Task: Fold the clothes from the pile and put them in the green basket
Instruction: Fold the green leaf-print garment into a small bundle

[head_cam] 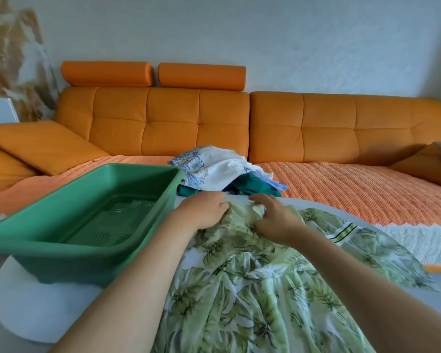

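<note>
Left hand: grabs the top of the soft green leafy dress.
Right hand: grabs it too, just beside.
Green plastic basket: left of both hands.

Your left hand and your right hand lie close together at the far end of a green leaf-print garment, fingers curled into its bunched cloth; the garment spreads toward you over a white table, one part trailing off to the right. The green basket stands on the table just left of your left arm, its perforated floor showing; beyond your hands, a pile of white, blue-patterned and teal clothes rests on the orange sofa.
</note>
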